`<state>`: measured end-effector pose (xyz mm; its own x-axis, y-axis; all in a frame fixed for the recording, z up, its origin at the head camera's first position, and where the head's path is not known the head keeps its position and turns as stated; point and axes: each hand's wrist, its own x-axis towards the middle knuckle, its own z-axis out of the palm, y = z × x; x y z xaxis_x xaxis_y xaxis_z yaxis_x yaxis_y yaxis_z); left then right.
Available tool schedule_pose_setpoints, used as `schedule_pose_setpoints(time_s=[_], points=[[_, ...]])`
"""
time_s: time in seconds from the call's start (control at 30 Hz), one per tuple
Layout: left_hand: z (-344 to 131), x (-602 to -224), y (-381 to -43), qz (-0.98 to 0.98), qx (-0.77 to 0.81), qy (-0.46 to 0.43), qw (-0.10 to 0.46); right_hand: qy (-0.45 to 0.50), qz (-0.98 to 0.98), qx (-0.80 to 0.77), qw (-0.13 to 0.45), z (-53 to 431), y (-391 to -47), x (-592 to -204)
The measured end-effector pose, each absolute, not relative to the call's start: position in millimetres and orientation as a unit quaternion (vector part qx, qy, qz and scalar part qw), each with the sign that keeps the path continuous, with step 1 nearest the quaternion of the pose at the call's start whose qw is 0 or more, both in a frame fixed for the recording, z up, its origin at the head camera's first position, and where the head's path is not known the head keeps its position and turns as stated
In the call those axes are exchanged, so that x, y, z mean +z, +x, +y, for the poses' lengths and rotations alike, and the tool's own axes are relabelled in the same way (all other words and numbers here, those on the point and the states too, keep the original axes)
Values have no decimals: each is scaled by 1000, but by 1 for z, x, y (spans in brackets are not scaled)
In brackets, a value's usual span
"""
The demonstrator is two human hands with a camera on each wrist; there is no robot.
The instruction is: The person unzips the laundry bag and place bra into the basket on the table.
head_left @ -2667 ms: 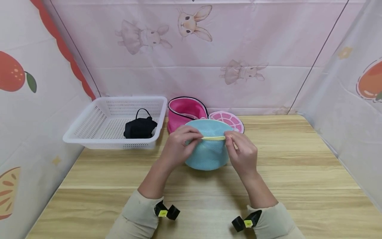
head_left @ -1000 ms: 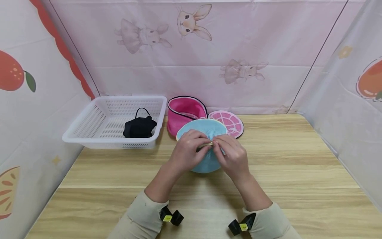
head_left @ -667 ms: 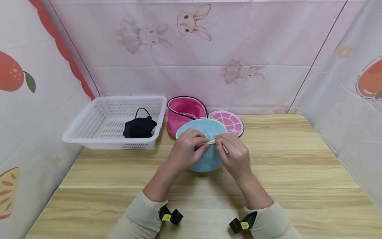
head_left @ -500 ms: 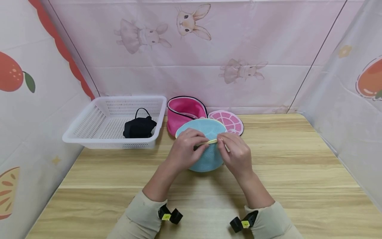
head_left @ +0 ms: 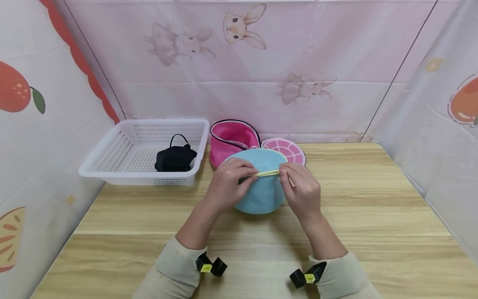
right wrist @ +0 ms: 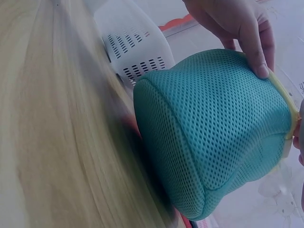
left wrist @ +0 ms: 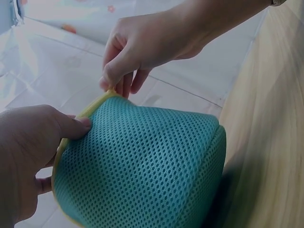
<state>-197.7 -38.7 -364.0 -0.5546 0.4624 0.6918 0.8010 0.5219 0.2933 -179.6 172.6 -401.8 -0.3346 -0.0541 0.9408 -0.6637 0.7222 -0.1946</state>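
A light-blue mesh laundry bag [head_left: 261,195] with yellow edging stands in the middle of the table, its round top at the far side. My left hand [head_left: 230,182] pinches the yellow-trimmed rim on the left, thumb on the near side in the left wrist view. At the right end of the same yellow edge, my right hand [head_left: 303,189] pinches the trim between thumb and fingertips. A stretch of yellow edging [head_left: 268,172] runs taut between both hands. The right wrist view shows the bag's mesh side and its rounded base [right wrist: 166,147] close over the wood.
Behind the blue bag stands an open pink mesh bag [head_left: 224,145] with black trim, beside a round pink mesh lid [head_left: 287,149]. A white perforated basket [head_left: 138,178] holding a black pouch [head_left: 175,158] with a loop is at the back left.
From apart, my hands came close together about a second ago and have spread again, the right hand moving rightward along the yellow edge. The bag has swung slightly right.
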Motion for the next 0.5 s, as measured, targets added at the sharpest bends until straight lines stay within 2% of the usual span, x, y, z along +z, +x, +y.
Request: schedule_pose_setpoints(time_s=[0.27,0.5], points=[[-41,-363,-198,-842,-294,-362,271,235,-759,288,535,170,-179,-401],[-32,-367,-198,-819,-293,-398,291,256,-756,266,540,163,-175,-399]])
